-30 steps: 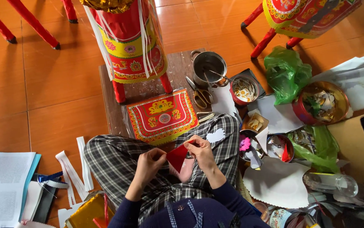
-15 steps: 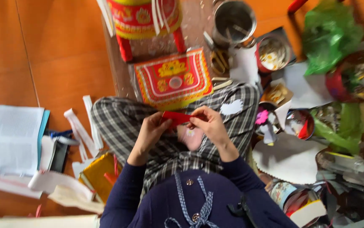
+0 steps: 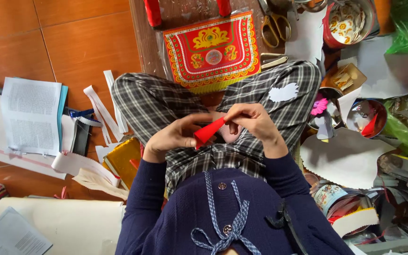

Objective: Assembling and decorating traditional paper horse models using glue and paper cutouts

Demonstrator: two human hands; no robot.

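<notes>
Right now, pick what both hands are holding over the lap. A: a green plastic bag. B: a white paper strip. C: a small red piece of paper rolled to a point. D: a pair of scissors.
C: the left hand and the right hand pinch a red paper piece tapering to a point between them, while the scissors lie untouched on the board ahead.

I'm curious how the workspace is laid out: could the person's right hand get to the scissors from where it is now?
Probably yes, once freed. The right hand is pinching the red paper piece together with the left hand. The scissors lie in the open beyond the knee, with nothing over them.
</notes>
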